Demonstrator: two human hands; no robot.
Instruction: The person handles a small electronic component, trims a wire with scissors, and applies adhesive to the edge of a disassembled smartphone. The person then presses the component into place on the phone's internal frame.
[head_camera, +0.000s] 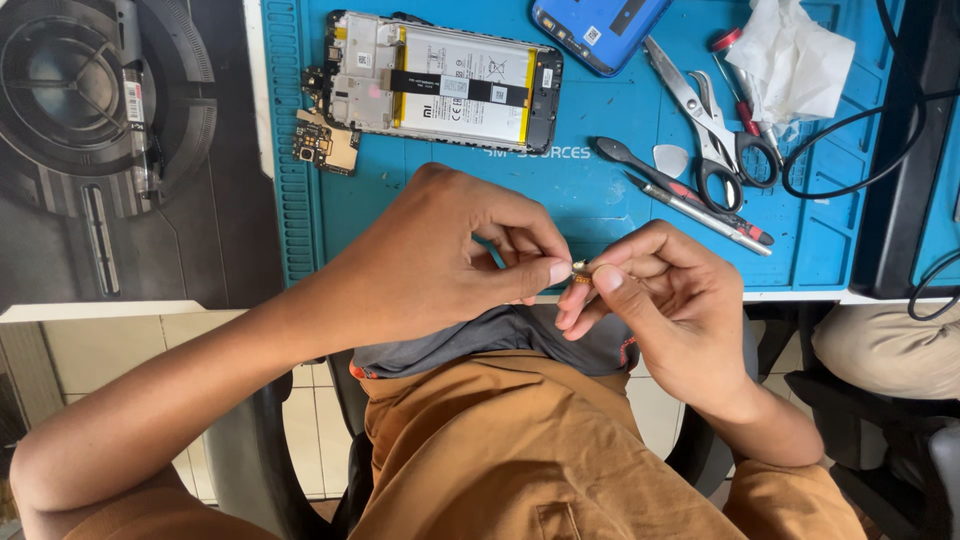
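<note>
Both hands meet over the near edge of the blue rubber work mat (600, 200) on the table. The left hand (450, 255) and right hand (665, 300) each pinch 1 end of a tiny gold-coloured metal part (581, 268) between thumb and fingertips. Behind them lies an opened smartphone with white battery (445, 85).

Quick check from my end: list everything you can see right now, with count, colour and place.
small part: 1, metallic, pinched between both hands' fingertips
opened phone: 1, white battery showing, mat top
circuit board: 1, gold-black, beside phone
back cover: 1, blue, top centre
scissors: 1, silver-black, mat right
screwdrivers: 2, dark, below scissors
tissue: 1, white, top right
work mat: 1, blue
left hand: 1
right hand: 1
</note>
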